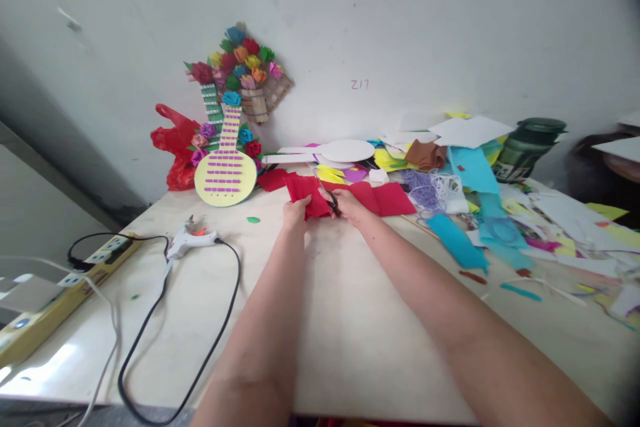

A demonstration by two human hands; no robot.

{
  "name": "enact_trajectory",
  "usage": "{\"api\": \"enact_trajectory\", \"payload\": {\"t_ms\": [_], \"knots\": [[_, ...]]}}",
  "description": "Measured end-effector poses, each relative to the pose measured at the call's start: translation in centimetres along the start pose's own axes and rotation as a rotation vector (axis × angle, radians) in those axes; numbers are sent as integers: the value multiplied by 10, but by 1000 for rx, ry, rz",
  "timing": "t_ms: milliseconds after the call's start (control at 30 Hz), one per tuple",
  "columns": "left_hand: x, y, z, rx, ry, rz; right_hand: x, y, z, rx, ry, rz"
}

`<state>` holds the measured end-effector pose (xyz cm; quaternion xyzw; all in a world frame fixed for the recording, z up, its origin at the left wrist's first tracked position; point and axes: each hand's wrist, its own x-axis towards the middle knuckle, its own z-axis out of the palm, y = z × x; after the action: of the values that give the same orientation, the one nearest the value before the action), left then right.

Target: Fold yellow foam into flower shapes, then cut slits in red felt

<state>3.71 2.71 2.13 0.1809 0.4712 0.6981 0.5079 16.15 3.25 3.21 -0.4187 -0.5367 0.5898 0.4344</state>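
Note:
A long strip of red paper (367, 199) lies across the far middle of the table. My left hand (297, 208) grips its left part between thumb and fingers. In my right hand (346, 205) are scissors (333, 201) with black handles, their blades pointing up and left over the red paper. The paper stretches out to the right beyond my right hand. Another red piece (273, 179) lies just left of the strip. Whether the blades are cutting into the paper is too small to tell.
At left lie a white glue gun (193, 240) with a black cable and a power strip (75, 280). A yellow banjo-shaped craft (226, 177) with paper flowers leans on the wall. Purple yarn (423, 190), blue paper (457, 242), scraps and a green bottle (530, 150) fill the right.

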Motion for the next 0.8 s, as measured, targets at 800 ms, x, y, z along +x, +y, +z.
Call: {"api": "enact_trajectory", "payload": {"t_ms": [800], "knots": [[1,1,-1,44,30,-14,0,5,-1,20,24,-28]]}}
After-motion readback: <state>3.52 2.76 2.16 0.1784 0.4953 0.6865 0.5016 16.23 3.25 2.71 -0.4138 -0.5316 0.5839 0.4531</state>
